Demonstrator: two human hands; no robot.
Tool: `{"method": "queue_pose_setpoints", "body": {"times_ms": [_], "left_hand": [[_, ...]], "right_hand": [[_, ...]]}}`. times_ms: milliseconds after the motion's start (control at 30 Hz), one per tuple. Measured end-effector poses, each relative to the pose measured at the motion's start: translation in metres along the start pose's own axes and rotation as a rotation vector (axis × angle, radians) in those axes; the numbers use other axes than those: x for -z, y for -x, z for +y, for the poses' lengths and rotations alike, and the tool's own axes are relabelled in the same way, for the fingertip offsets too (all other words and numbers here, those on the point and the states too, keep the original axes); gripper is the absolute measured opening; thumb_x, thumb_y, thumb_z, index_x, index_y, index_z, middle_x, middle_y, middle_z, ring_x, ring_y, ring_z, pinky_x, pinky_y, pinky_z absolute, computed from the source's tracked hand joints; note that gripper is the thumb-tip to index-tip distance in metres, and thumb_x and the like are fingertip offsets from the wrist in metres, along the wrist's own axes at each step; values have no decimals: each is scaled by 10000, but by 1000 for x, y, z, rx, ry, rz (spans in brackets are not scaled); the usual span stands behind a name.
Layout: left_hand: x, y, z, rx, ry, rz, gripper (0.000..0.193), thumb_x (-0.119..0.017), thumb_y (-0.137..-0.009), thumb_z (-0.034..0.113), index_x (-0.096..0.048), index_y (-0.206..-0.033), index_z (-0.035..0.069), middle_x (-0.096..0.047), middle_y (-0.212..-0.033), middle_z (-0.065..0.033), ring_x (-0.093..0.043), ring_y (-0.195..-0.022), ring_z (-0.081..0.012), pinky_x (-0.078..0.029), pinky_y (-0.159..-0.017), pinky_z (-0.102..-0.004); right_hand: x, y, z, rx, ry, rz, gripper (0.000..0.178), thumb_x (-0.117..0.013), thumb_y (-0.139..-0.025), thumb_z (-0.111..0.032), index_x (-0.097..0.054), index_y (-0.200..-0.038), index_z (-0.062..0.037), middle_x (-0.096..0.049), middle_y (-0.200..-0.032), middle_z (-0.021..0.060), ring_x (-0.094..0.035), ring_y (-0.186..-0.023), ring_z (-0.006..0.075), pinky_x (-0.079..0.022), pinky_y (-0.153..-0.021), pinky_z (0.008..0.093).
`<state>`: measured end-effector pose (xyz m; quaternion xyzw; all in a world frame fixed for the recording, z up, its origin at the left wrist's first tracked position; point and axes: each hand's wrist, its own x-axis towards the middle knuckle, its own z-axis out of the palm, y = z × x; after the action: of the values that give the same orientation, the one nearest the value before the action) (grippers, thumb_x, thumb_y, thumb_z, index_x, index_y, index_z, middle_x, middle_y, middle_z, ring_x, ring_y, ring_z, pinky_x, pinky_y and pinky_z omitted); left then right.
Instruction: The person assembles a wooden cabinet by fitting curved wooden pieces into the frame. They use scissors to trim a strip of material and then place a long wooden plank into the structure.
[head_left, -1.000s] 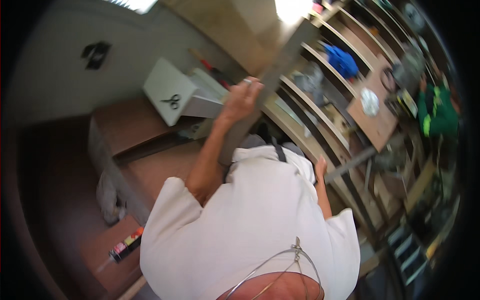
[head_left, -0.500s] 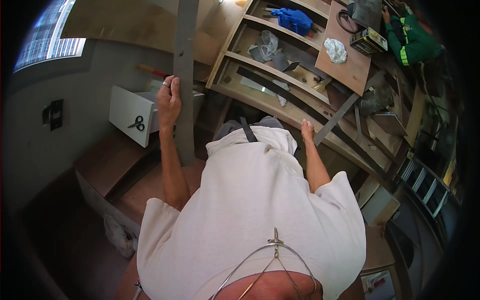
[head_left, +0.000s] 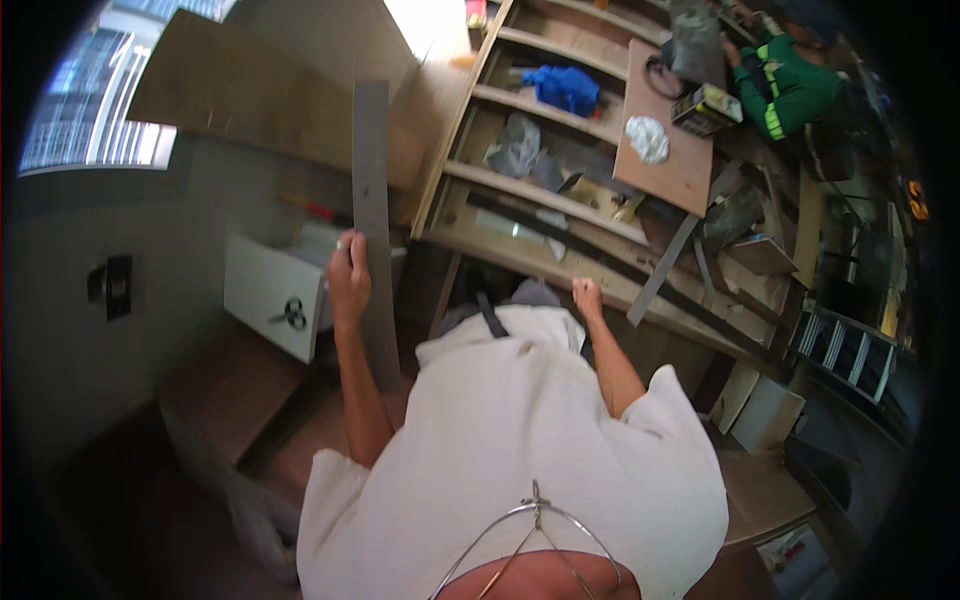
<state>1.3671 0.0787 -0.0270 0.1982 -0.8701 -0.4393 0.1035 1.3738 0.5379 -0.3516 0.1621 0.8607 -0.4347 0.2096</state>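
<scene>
My left hand (head_left: 348, 285) is closed round the edge of a long, flat grey strip (head_left: 371, 140). The strip stands lengthwise, reaching well beyond my fingers and back beside my forearm. It has a small dark mark partway along it. My right hand (head_left: 588, 294) hangs in front of me with its fingers curled, close to the near edge of a wooden frame (head_left: 510, 252); anything inside those fingers is hidden. Near my left hand, a white drawer box (head_left: 270, 290) bears a pair of dark scissors (head_left: 290, 315) on its front, and a red-handled tool (head_left: 318, 210) lies behind it.
Inside the frame's compartments are a blue bag (head_left: 562, 90), clear plastic (head_left: 517, 145) and a long dark strip (head_left: 600, 262). A board (head_left: 660, 185) across it carries a white crumpled cloth (head_left: 648, 140) and a tin (head_left: 707, 108). A person in green (head_left: 800, 90) works far right, beyond a ladder (head_left: 845, 350).
My view has shifted, so the surroundings sit lower and more of the window and the strip's far end shows. My left hand still grips the strip; my right hand stays curled.
</scene>
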Motion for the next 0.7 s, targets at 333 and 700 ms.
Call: {"method": "queue_pose_setpoints", "body": {"times_ms": [333,700], "left_hand": [[-7,-23,-14,-36,277,-96,253,-468,-1029,225,-577,-948,11,-435,-710,41,-360,-657,-58,-332,-566,-244],[-2,-42,-10,-97,311,-68,247,-480,-1022,216,-585,-984,-4,-466,-700,7,-393,-653,-78,-363,-577,-257]], "right_hand": [[11,35,-34,-176,88,288,481,-516,-884,-466,-636,-776,-12,-636,-726,212,-621,-704,353,-477,-691,439],[-11,67,-10,-229,-35,179,369,-673,-811,-408,-705,-747,-46,-693,-717,109,-644,-673,174,-508,-656,343]]}}
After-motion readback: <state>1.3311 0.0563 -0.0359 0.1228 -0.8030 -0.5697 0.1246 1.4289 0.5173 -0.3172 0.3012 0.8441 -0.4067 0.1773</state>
